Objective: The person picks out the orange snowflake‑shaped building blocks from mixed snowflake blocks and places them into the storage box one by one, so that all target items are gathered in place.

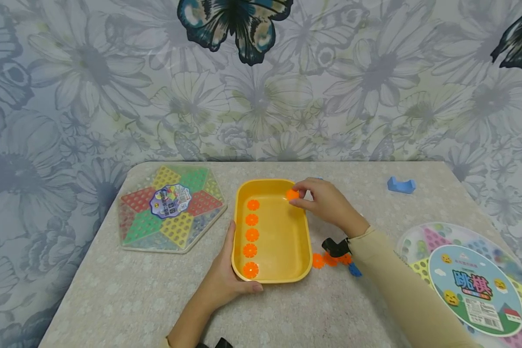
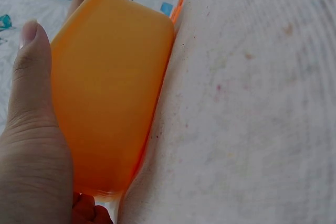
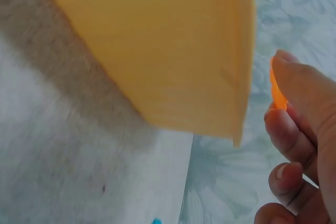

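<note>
A yellow rectangular tray (image 1: pixel 278 232) lies on the table with a column of several orange discs patterned like citrus slices (image 1: pixel 252 235) along its left side. My left hand (image 1: pixel 226 278) holds the tray's lower left corner, the thumb along the front edge and the fingers along the left side. Over the tray's far right corner, my right hand (image 1: pixel 315 195) pinches one orange disc (image 1: pixel 292 195) between thumb and fingers. In the right wrist view that disc (image 3: pixel 278 87) shows edge-on, above the rim. More orange discs (image 1: pixel 318 261) lie right of the tray, partly hidden by the right wrist strap.
Left of the tray lies a hexagonal clear box (image 1: pixel 174 208) with coloured triangles. A round game box (image 1: pixel 473 285) sits at the right. A blue curved piece (image 1: pixel 401 185) stands at the back right, and another blue piece (image 1: pixel 354 269) lies beside the loose discs.
</note>
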Demonstrator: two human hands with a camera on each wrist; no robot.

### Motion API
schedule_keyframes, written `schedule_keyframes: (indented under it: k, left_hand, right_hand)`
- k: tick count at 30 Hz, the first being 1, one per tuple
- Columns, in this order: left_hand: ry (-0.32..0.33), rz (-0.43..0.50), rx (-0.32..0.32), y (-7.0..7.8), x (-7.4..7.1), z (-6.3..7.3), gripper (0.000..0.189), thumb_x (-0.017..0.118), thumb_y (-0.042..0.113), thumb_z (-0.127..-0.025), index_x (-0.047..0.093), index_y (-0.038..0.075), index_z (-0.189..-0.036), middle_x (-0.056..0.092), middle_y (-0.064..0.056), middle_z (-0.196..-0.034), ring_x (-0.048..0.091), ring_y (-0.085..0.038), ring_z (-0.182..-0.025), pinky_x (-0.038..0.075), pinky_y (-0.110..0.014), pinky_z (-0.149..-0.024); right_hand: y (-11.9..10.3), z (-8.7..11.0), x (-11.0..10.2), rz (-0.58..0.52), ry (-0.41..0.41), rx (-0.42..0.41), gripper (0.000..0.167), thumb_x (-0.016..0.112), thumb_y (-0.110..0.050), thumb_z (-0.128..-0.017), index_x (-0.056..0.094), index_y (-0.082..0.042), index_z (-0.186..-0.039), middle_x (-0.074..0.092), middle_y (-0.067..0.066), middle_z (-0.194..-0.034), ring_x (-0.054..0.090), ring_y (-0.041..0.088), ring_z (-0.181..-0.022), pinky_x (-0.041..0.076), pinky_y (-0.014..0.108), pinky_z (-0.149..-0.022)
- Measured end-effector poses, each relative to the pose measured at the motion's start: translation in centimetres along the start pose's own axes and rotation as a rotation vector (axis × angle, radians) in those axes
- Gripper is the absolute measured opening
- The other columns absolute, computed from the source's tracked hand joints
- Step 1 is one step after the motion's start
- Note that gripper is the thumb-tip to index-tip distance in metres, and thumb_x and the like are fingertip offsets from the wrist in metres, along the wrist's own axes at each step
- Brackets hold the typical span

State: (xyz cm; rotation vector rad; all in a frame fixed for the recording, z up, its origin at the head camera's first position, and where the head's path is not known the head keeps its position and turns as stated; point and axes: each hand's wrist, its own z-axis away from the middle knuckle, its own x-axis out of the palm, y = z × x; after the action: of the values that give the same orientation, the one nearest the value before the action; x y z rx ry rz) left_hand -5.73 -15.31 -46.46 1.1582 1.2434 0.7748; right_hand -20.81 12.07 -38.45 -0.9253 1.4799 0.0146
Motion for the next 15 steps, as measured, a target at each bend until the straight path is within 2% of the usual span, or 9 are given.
schedule_keyframes:
  k: [4,8,11,15]
  left_hand:
    - [-0.002,0.002,0.011,0.0,0.0,0.0,0.144,0.094,0.044,-0.061,-0.011,0.030,-0.159,0.011,-0.002,-0.168,0.036,-0.022,-0.146,0.029,-0.020,-0.112]
    - [-0.003,0.004,0.018,-0.1,0.0,0.0,0.143,0.093,0.046,-0.062,-0.012,0.033,-0.159,0.011,-0.003,-0.168,0.038,-0.022,-0.144,0.031,-0.020,-0.112]
    - [-0.002,0.004,0.020,-0.2,0.1,-0.1,0.143,0.093,0.045,-0.062,-0.012,0.034,-0.158,0.011,-0.003,-0.168,0.038,-0.022,-0.145,0.030,-0.019,-0.113]
    - [0.001,0.000,0.017,-0.3,0.0,-0.1,0.144,0.093,0.046,-0.061,-0.011,0.029,-0.159,0.011,-0.003,-0.168,0.037,-0.022,-0.145,0.029,-0.019,-0.113]
  right_hand:
    - [-0.6,-1.2,0.6,0.018,-0.034,-0.019,0.034,0.074,-0.034,-0.090,0.070,-0.011,-0.114,0.061,-0.003,-0.088,0.052,0.020,-0.080,0.045,0.032,-0.073]
    - [-0.8,-2.1,1.2,0.065,-0.082,-0.014,0.031,0.074,-0.032,-0.090,0.071,-0.010,-0.111,0.060,-0.002,-0.085,0.054,0.020,-0.087,0.046,0.032,-0.080]
    - [-1.0,-2.4,1.7,0.089,-0.114,0.000,0.030,0.074,-0.033,-0.090,0.071,-0.010,-0.109,0.061,-0.003,-0.084,0.053,0.020,-0.088,0.046,0.033,-0.081]
    - [-1.1,-2.8,2.3,0.103,-0.133,0.007,0.029,0.074,-0.034,-0.089,0.072,-0.011,-0.108,0.063,-0.003,-0.085,0.051,0.020,-0.087,0.044,0.032,-0.078]
